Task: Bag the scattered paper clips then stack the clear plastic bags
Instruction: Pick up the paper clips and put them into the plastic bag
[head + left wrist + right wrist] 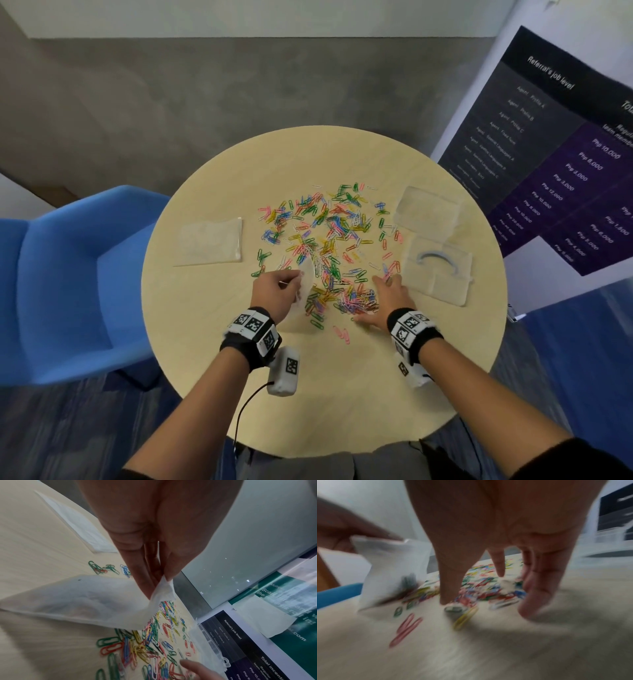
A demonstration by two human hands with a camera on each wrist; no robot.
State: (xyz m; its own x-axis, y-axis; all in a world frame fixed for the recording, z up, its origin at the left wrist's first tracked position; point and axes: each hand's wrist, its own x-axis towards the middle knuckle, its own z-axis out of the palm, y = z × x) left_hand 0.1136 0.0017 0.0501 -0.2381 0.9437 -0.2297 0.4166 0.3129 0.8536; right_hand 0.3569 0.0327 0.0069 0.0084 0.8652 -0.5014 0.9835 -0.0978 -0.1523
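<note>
Coloured paper clips (325, 240) lie scattered over the middle of the round beige table (212, 342). My left hand (297, 281) pinches the top edge of a clear plastic bag (306, 291) at the near left of the pile; in the left wrist view the left hand (159, 585) holds the bag (85, 601) lifted above the clips (145, 642). My right hand (373, 298) is spread flat over the near clips, fingers down on the table. The blurred right wrist view shows the right hand (488, 601) touching the clips (481, 588) beside the bag (390, 572).
A flat stack of clear bags (205, 243) lies at the table's left. Two clear plastic boxes (426, 212) (438, 270) sit at the right, close to my right hand. A blue chair (68, 281) stands left of the table, a printed banner (555, 164) to the right.
</note>
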